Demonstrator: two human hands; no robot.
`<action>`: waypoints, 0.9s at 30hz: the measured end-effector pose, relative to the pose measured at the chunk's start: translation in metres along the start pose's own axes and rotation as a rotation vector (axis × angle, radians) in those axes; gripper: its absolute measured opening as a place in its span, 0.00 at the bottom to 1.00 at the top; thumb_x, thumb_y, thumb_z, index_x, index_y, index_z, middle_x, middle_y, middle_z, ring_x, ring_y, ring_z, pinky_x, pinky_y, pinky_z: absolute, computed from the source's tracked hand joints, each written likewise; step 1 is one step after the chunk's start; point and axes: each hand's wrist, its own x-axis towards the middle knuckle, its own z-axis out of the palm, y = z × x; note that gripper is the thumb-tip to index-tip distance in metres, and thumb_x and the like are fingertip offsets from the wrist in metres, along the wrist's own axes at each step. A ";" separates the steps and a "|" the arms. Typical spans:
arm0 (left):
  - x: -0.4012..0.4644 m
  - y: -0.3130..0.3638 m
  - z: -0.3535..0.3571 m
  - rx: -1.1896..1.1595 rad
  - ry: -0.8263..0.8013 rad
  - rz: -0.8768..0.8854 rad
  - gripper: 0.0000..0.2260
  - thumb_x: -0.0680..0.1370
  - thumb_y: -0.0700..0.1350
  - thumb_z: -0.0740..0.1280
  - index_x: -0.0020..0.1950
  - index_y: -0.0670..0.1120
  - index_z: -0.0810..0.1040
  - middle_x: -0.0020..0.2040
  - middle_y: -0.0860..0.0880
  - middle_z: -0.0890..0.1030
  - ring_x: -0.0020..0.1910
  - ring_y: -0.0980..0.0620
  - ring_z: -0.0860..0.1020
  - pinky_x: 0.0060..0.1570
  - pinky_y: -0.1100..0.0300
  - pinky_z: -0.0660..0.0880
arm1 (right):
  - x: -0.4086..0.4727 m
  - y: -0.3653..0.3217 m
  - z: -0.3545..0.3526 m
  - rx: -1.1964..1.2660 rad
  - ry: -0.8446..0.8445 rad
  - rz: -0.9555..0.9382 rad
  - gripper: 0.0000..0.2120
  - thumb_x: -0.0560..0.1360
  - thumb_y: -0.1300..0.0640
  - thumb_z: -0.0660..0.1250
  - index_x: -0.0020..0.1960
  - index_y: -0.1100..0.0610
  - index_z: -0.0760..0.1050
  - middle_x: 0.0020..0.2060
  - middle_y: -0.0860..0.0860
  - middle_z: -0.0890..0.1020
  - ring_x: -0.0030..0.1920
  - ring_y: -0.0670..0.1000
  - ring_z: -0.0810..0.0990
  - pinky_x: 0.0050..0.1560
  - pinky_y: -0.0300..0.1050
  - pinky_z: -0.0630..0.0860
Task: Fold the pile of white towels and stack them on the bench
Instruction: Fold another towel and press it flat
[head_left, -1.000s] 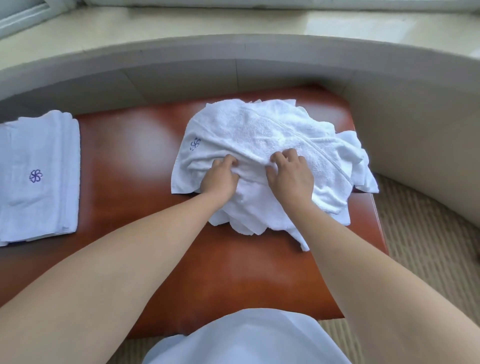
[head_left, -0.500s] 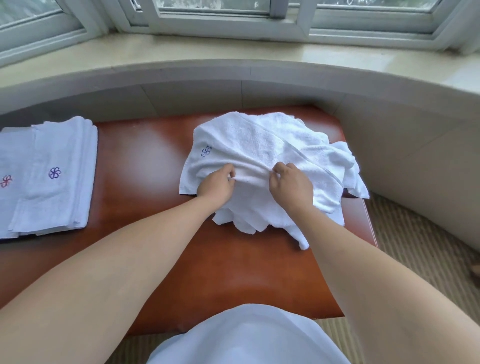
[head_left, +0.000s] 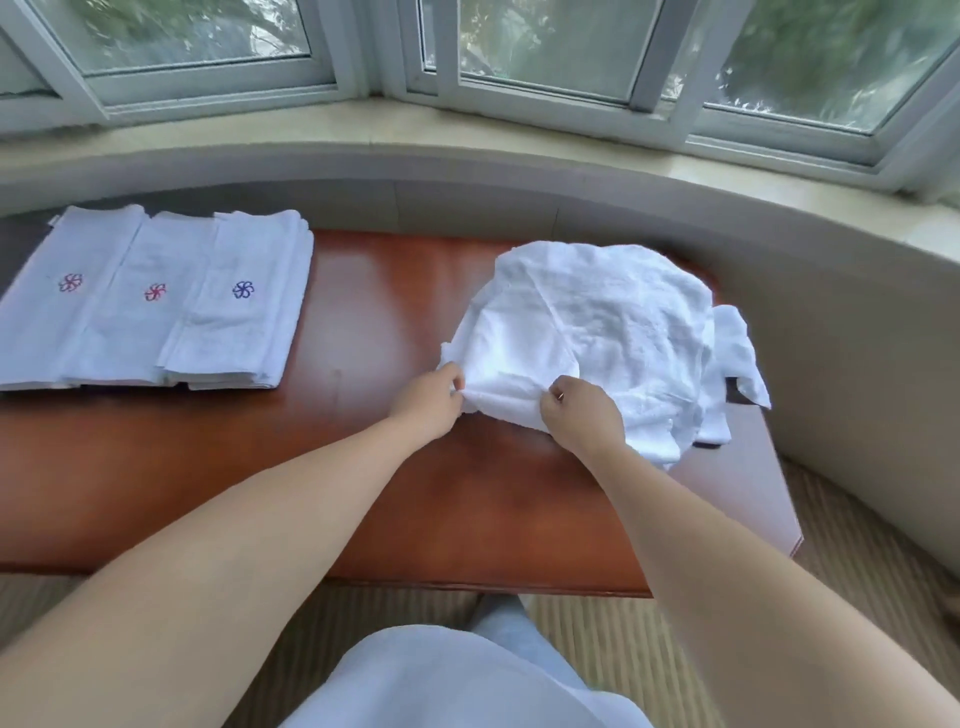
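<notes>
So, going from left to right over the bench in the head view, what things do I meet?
Folded towels with red emblems → folded towel with blue emblem → bare bench → left hand → right hand → unfolded towel pile.

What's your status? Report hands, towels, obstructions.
Left hand and right hand pinch top towel's near edge. Unfolded pile remains. Folded stacks sit left. Nothing obstructs.

Curved bay windows (head_left: 545, 47), pale sill (head_left: 363, 130), grey curved wall (head_left: 857, 322), beige ribbed carpet (head_left: 857, 545)
</notes>
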 end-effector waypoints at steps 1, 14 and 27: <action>-0.011 -0.017 -0.002 0.007 -0.014 -0.025 0.04 0.80 0.46 0.58 0.51 0.54 0.70 0.47 0.55 0.84 0.46 0.48 0.81 0.48 0.49 0.80 | -0.009 -0.008 0.010 0.003 -0.049 -0.008 0.09 0.78 0.53 0.59 0.47 0.54 0.77 0.36 0.50 0.80 0.37 0.52 0.77 0.33 0.43 0.69; -0.104 -0.178 0.050 -0.024 -0.186 -0.196 0.08 0.80 0.45 0.58 0.43 0.56 0.70 0.48 0.52 0.78 0.45 0.50 0.77 0.44 0.54 0.75 | -0.076 -0.036 0.160 -0.173 -0.598 -0.063 0.11 0.80 0.51 0.62 0.47 0.56 0.80 0.45 0.51 0.83 0.49 0.53 0.80 0.42 0.44 0.72; -0.065 -0.205 0.066 -0.131 -0.037 -0.472 0.26 0.81 0.57 0.61 0.78 0.53 0.64 0.70 0.44 0.69 0.61 0.42 0.76 0.53 0.51 0.73 | -0.023 -0.024 0.197 0.211 -0.392 0.302 0.26 0.80 0.48 0.66 0.75 0.54 0.67 0.63 0.52 0.76 0.51 0.54 0.79 0.43 0.46 0.73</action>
